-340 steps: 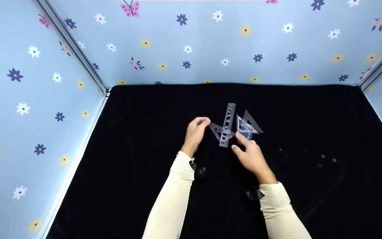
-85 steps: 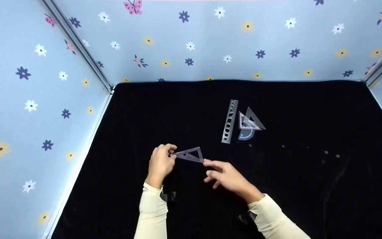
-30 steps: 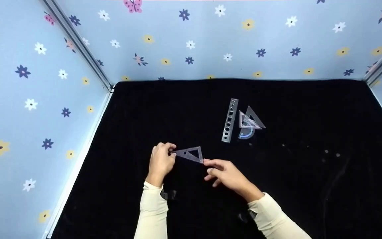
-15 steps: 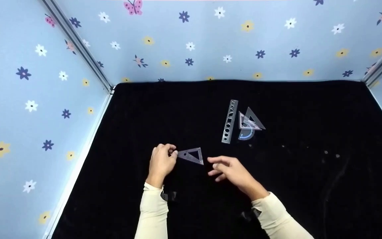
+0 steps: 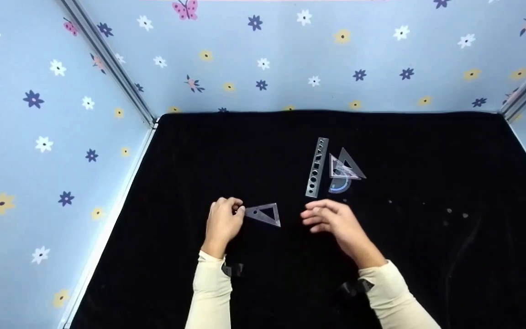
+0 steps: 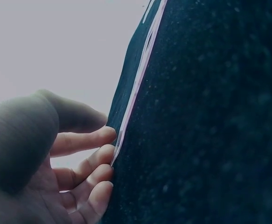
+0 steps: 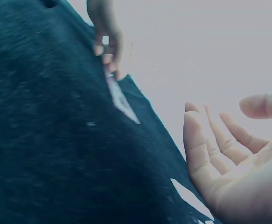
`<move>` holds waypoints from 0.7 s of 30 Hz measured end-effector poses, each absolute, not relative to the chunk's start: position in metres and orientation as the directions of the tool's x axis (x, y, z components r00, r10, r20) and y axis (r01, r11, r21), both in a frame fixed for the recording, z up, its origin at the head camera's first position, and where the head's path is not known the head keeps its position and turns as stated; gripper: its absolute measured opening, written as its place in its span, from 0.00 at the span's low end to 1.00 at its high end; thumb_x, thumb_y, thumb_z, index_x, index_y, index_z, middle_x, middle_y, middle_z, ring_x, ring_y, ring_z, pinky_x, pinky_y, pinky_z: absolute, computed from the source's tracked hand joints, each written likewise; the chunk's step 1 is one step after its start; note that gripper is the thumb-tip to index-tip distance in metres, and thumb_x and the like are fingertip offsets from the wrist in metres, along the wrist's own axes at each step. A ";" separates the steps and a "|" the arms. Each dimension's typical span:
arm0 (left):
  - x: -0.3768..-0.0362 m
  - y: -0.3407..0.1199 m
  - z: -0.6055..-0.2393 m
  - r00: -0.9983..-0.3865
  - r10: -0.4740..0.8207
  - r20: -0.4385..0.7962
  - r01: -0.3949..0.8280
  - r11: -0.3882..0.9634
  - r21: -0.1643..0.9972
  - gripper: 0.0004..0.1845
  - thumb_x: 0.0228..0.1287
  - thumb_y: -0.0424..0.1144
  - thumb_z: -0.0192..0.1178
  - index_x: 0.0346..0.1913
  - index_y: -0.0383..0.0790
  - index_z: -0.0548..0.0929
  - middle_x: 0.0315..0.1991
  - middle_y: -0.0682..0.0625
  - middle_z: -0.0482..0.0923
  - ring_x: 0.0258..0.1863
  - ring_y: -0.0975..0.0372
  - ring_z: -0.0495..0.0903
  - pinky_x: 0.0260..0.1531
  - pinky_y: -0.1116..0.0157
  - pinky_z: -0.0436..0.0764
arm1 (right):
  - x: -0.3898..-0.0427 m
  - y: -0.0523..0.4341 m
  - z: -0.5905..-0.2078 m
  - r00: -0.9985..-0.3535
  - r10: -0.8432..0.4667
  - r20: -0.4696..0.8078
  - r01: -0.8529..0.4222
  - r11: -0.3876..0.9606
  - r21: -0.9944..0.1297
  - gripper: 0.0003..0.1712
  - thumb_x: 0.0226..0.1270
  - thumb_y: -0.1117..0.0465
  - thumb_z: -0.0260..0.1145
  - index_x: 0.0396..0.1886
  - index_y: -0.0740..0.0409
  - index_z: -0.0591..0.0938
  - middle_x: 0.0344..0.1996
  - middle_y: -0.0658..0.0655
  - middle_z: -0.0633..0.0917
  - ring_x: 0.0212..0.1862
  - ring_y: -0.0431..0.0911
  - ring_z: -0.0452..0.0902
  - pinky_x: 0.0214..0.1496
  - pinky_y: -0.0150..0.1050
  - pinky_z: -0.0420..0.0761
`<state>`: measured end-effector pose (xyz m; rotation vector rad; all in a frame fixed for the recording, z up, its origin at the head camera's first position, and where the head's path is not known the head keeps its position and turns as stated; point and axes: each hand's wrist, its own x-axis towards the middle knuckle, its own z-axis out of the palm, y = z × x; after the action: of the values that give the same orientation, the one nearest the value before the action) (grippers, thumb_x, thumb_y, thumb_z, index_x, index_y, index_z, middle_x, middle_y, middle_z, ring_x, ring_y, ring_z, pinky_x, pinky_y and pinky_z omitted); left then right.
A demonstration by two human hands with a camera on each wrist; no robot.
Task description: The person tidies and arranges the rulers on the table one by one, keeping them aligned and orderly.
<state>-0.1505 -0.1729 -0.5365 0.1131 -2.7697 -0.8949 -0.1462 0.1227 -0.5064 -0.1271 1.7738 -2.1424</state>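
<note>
A clear set square (image 5: 260,218) lies flat on the black cloth. My left hand (image 5: 223,222) is at its narrow left corner; in the left wrist view its fingertips (image 6: 107,151) touch that corner while the thumb stands apart from the fingers. My right hand (image 5: 336,222) hovers palm inward, fingers loosely bent, holding nothing. It is right of the set square and just below the foot of a clear ruler (image 5: 321,163) with a row of cut-out shapes. Beside the ruler, a pink-edged set square (image 5: 331,167), another clear set square (image 5: 359,171) and a blue-marked protractor (image 5: 340,188) overlap.
Black cloth (image 5: 226,151) covers the table. Blue walls (image 5: 286,50) with printed flowers stand at the back and sides. Small pale specks (image 5: 449,210) dot the cloth at right.
From the ruler, the lower set square came toward me and left, turned, with both hands. Within the last second my right hand let go of its right corner and moved right and up.
</note>
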 end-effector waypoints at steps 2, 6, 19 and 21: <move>-0.150 -0.173 -0.537 -0.971 -0.147 0.190 -0.008 0.811 0.586 0.08 0.61 0.38 0.65 0.41 0.40 0.88 0.34 0.48 0.80 0.41 0.50 0.77 0.44 0.53 0.75 | -0.149 0.128 -0.503 -0.939 -0.299 -0.169 0.228 -0.175 -0.958 0.18 0.72 0.66 0.58 0.54 0.76 0.78 0.39 0.66 0.87 0.40 0.53 0.86 0.39 0.43 0.85; -0.150 -0.172 -0.537 -0.971 -0.158 0.179 -0.023 0.809 0.588 0.08 0.61 0.38 0.65 0.41 0.40 0.88 0.35 0.47 0.79 0.41 0.50 0.76 0.44 0.53 0.75 | -0.153 0.137 -0.497 -0.947 -0.267 -0.177 0.237 -0.213 -0.948 0.15 0.72 0.66 0.59 0.51 0.73 0.80 0.38 0.64 0.87 0.38 0.52 0.86 0.39 0.42 0.85; -0.151 -0.165 -0.535 -0.945 -0.151 0.291 0.044 0.821 0.569 0.06 0.61 0.35 0.64 0.39 0.40 0.88 0.35 0.47 0.79 0.40 0.50 0.75 0.44 0.54 0.75 | -0.160 0.152 -0.496 -0.955 -0.219 -0.202 0.255 -0.250 -0.934 0.14 0.72 0.68 0.57 0.51 0.74 0.79 0.36 0.62 0.86 0.36 0.50 0.84 0.37 0.40 0.84; -0.151 -0.163 -0.535 -0.941 -0.139 0.309 0.066 0.821 0.568 0.06 0.61 0.35 0.65 0.39 0.40 0.88 0.35 0.47 0.79 0.40 0.50 0.75 0.44 0.54 0.75 | -0.162 0.157 -0.497 -0.955 -0.212 -0.205 0.255 -0.246 -0.935 0.15 0.73 0.67 0.57 0.52 0.75 0.78 0.36 0.62 0.86 0.37 0.50 0.84 0.38 0.40 0.84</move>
<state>-0.1513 -0.1633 -0.5350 0.0551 -2.6660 -0.8489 -0.1615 0.1569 -0.4973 0.0517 1.7140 -2.2689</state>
